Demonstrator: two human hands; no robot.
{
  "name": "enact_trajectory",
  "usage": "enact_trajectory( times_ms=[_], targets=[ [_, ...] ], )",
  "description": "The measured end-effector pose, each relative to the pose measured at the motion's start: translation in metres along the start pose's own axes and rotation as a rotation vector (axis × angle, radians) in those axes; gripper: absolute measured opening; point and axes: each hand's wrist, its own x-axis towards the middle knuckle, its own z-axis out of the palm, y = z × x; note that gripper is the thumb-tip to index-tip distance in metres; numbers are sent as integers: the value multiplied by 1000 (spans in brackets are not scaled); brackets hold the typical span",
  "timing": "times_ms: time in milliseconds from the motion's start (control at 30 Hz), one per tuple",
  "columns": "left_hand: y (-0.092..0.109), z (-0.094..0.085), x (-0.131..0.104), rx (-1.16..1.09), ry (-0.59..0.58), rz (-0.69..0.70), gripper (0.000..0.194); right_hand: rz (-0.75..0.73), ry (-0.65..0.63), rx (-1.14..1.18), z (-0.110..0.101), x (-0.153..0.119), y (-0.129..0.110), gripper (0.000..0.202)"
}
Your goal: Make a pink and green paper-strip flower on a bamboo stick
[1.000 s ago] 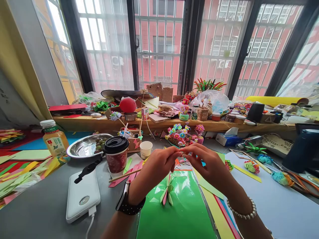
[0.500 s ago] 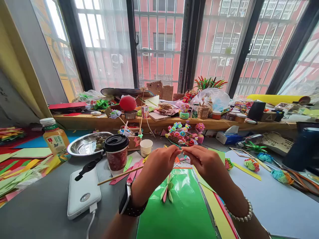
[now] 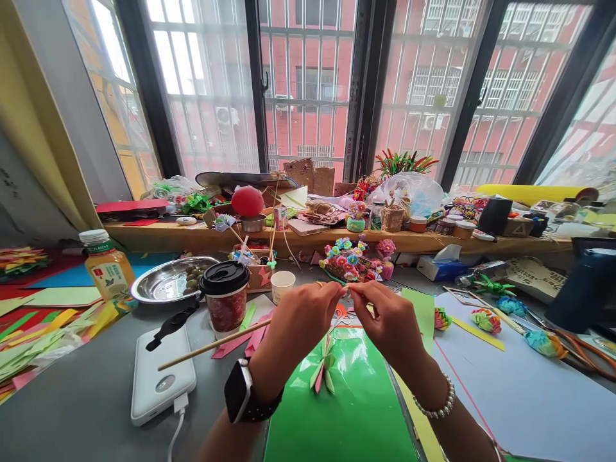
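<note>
My left hand [image 3: 305, 317] is closed round a thin wooden stick [image 3: 212, 348], whose free end sticks out to the lower left past my wrist. My right hand [image 3: 387, 317] pinches at the fingertips of the left, and the two meet above the far edge of a green sheet [image 3: 346, 410]. What lies between the right fingertips is too small to make out. Something thin and green [image 3: 335, 279] shows just beyond the left fingers. Below the hands, folded pink and green paper pieces [image 3: 323, 375] rest on the sheet. Scissors [image 3: 341, 314] lie partly hidden between my hands.
Left stand a lidded coffee cup [image 3: 224, 308], a paper cup [image 3: 282, 287], a steel bowl [image 3: 158, 292], a juice bottle [image 3: 106, 273] and a white power bank [image 3: 161, 378]. Crepe-like paper flowers [image 3: 486, 319] lie at right. Craft items crowd the windowsill [image 3: 298, 242].
The stick's free end has slid further out to the lower left. My right hand has shifted slightly left, with its forearm drawn inward. Both hands remain together at the fingertips.
</note>
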Motion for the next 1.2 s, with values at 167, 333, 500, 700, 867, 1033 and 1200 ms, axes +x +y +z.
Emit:
enact_trajectory(
  times_ms=[167, 333, 500, 700, 867, 1033, 1200],
  targets=[
    [-6, -4, -1, -60, -23, 31, 28, 30, 49, -16, 4, -3, -4, 20],
    [-7, -5, 2, -132, -4, 51, 30, 39, 105, -24, 6, -5, -10, 19],
    [-9, -5, 2, -252, -2, 48, 32, 29, 140, -64, 6, -3, 1, 20],
    [-7, -12, -5, -440, -38, 71, 27, 234, 258, -107, -11, 7, 39, 20],
    [-5, -15, -4, -594, -38, 41, 30, 253, 166, -16, -9, 8, 34, 15],
    [-1, -17, -4, -665, 41, -12, 37, 261, 99, -56, -4, 9, 32, 20],
    [2, -25, -8, -727, 171, -81, 39, 213, -19, -162, 2, 6, 44, 33]
  ],
)
